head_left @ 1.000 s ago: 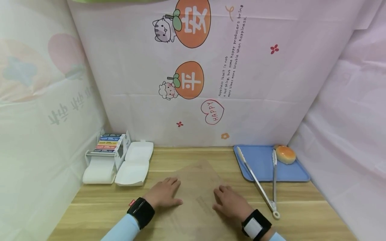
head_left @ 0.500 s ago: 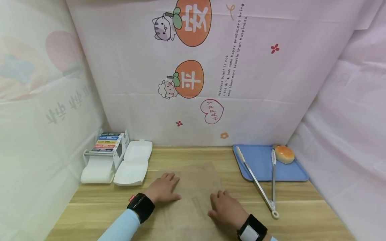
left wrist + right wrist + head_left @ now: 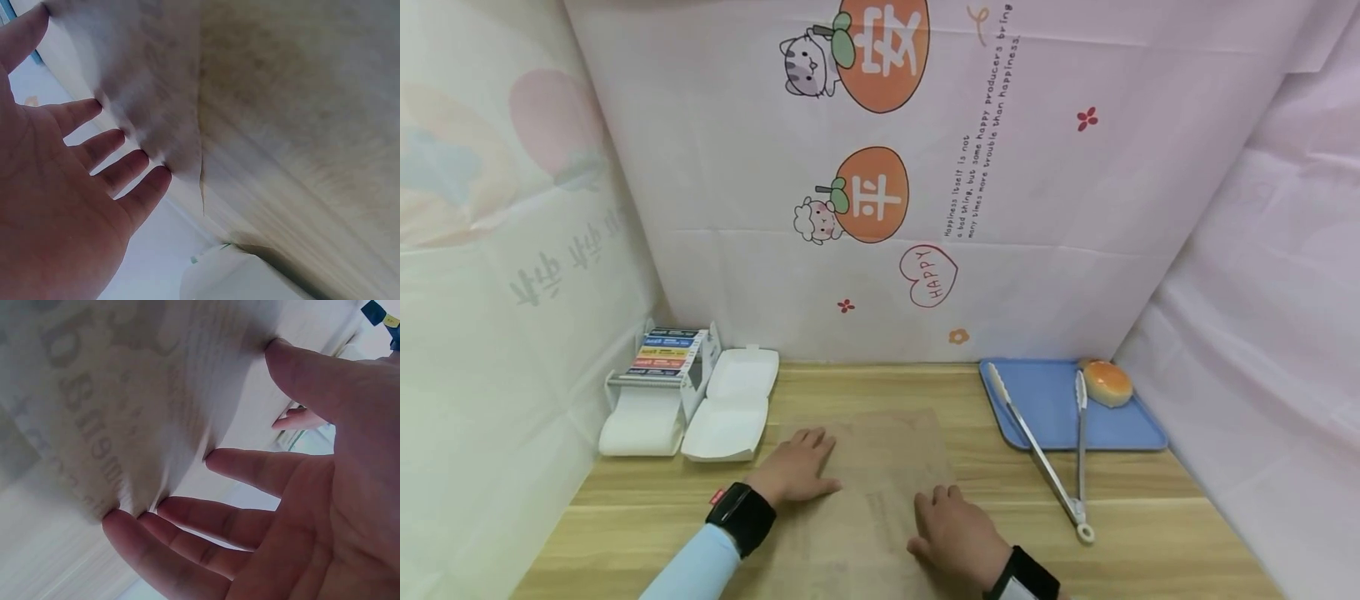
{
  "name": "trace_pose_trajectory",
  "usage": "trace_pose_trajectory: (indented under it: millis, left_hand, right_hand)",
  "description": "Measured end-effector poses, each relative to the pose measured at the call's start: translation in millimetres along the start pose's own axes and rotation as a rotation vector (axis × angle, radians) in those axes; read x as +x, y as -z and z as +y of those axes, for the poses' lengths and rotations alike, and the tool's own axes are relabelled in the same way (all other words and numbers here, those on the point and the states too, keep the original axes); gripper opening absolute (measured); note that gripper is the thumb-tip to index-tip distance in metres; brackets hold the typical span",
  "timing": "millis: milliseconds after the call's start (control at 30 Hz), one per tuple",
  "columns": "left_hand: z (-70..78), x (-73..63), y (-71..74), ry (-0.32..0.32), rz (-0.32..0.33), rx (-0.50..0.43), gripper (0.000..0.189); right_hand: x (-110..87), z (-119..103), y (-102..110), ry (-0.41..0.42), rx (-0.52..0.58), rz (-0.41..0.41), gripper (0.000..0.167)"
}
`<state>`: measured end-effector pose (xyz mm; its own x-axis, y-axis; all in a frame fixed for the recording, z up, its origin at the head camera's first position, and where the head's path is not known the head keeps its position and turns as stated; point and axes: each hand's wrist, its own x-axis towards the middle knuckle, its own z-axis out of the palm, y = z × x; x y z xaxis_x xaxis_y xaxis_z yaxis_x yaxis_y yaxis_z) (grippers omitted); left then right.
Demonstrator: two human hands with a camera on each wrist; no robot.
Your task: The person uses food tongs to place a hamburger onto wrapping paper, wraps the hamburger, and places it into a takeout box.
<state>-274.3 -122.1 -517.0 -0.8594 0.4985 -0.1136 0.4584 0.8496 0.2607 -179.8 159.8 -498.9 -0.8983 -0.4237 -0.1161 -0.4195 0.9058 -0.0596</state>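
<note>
A sheet of thin brown printed paper [image 3: 880, 467] lies flat on the wooden table in the head view. My left hand [image 3: 793, 471] rests on its left side, fingers spread. On the right side of the sheet my right hand [image 3: 958, 533] presses down with its fingertips. Printed letters on the paper [image 3: 94, 406] show in the right wrist view, where small creases run from the fingertips. The left wrist view has the left fingertips touching the paper [image 3: 144, 94] near its edge. Neither hand pinches or grips anything.
An open white takeaway box [image 3: 730, 408] stands at the left beside a label dispenser [image 3: 655, 392] with coloured rolls. At the right, metal tongs [image 3: 1052, 467] lie partly across a blue tray [image 3: 1037, 400] that bears a bun [image 3: 1107, 383]. Printed cloth hangs around the table.
The paper has turned from a slanted position to lie nearly square to the table. My right hand has moved towards me and slightly left; my left hand has shifted a little left.
</note>
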Motion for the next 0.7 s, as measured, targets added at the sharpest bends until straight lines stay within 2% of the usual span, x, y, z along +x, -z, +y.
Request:
trace_pose_trajectory:
  millis: [500, 700]
  left_hand:
    - [-1.9, -6.4, 4.1, 0.012, 0.009, -0.039, 0.081]
    - [2.0, -5.0, 6.1, 0.005, -0.003, -0.043, 0.081]
  right_hand:
    - [0.3, -4.1, -0.1, -0.017, -0.032, -0.019, 0.055]
    - [-1.7, 5.0, 5.1, -0.017, -0.005, -0.034, 0.054]
